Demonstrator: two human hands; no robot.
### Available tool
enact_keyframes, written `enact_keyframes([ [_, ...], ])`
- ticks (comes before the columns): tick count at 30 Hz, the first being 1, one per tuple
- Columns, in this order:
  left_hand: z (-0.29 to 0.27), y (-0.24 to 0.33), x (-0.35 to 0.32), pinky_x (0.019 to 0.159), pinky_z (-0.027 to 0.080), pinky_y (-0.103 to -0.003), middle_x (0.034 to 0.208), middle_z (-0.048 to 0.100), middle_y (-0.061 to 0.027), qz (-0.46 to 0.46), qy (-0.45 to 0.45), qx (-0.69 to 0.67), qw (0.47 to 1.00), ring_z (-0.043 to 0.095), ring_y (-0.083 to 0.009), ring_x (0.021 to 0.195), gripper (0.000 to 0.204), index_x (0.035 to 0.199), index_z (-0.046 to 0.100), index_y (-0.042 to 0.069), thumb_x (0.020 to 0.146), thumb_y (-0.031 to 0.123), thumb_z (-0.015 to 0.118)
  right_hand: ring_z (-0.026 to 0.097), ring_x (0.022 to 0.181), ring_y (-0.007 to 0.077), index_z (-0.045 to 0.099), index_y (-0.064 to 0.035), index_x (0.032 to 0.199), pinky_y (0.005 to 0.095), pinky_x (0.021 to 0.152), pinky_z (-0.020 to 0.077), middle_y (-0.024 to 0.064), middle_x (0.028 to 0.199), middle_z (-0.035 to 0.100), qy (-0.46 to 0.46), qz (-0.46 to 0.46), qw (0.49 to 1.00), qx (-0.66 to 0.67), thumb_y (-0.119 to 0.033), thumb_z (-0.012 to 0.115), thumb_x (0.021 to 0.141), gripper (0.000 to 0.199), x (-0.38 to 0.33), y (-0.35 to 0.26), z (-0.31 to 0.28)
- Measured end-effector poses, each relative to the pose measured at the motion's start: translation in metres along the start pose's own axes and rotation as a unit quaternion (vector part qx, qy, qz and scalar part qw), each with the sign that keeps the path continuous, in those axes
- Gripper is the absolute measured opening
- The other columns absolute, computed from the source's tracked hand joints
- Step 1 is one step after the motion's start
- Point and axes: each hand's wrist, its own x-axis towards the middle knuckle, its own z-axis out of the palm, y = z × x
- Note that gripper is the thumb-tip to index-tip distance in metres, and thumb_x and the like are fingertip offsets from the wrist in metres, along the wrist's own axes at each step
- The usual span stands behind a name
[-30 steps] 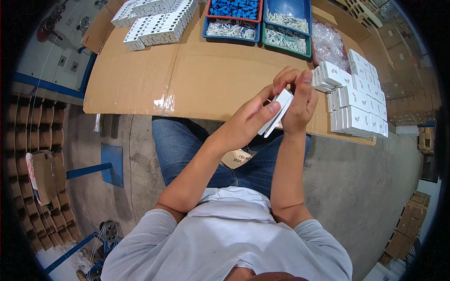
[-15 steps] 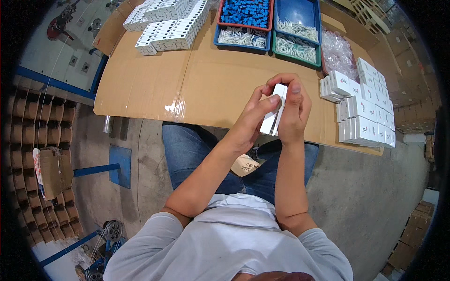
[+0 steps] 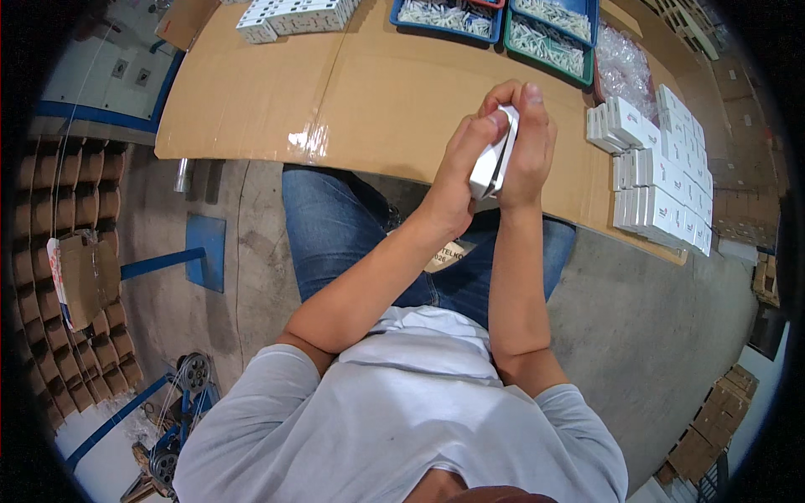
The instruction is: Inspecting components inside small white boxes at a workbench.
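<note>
Between both hands I hold a small white box (image 3: 488, 170), tilted above the table's near edge. A dark gap runs along its near end and side, where the lid and body stand slightly apart. My left hand (image 3: 464, 155) is closed on its left side, with the thumb on the upper face. My right hand (image 3: 528, 151) wraps its right side, thumb pointing away from me. The fingers of both hands meet around the far end, and what lies inside the box is hidden.
Stacked white boxes (image 3: 662, 189) stand at the table's right edge, beside a bin of clear plastic bags (image 3: 622, 71). Blue (image 3: 444, 32) and green (image 3: 545, 63) trays hold small white pieces at the back. More white boxes (image 3: 293, 17) lie far left on the cardboard-covered table (image 3: 243, 101).
My view has shifted, so the table and trays sit higher in the picture. Both hands still hold the white box, and the gap along its side looks wider and darker.
</note>
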Motion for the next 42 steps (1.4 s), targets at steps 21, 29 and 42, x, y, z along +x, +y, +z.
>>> enact_keyframes([
  [21, 0.000, -0.001, 0.000, 0.092, 0.048, -0.030, 0.121, 0.061, -0.0011, 0.008, 0.011, 0.038, 0.999, 0.059, -0.0127, 0.112, 0.051, 0.131, 0.055, 0.015, 0.101, 0.055, 0.046, 0.052, 0.072, 0.0102, 0.061, -0.0013, 0.089, 0.0252, 0.065, 0.0407, 0.0030, 0.079, 0.058, -0.042, 0.007, 0.999, -0.018, -0.046, 0.038, 0.106, 0.053, 0.002, 0.009, -0.003],
  [29, -0.003, 0.025, 0.005, 0.089, 0.052, -0.034, 0.113, 0.064, -0.0062, -0.058, 0.066, -0.009, 0.996, 0.066, -0.0200, 0.106, 0.068, 0.130, 0.053, 0.013, 0.092, 0.069, 0.047, 0.059, 0.119, 0.0205, 0.057, -0.0017, 0.134, 0.0338, 0.103, 0.0440, 0.0114, 0.126, 0.067, -0.169, -0.097, 0.968, -0.161, -0.032, 0.067, 0.095, 0.050, 0.011, -0.006, -0.020],
  [42, 0.002, 0.039, -0.001, 0.082, 0.054, -0.038, 0.111, 0.057, -0.0110, -0.053, 0.040, -0.002, 0.998, 0.066, -0.0225, 0.090, 0.074, 0.136, 0.042, 0.013, 0.089, 0.070, 0.050, 0.057, 0.123, 0.0178, 0.062, -0.0071, 0.135, 0.0313, 0.100, 0.0447, 0.0079, 0.134, 0.064, -0.206, 0.026, 0.973, -0.096, -0.020, 0.081, 0.081, 0.059, 0.003, -0.021, -0.021],
])
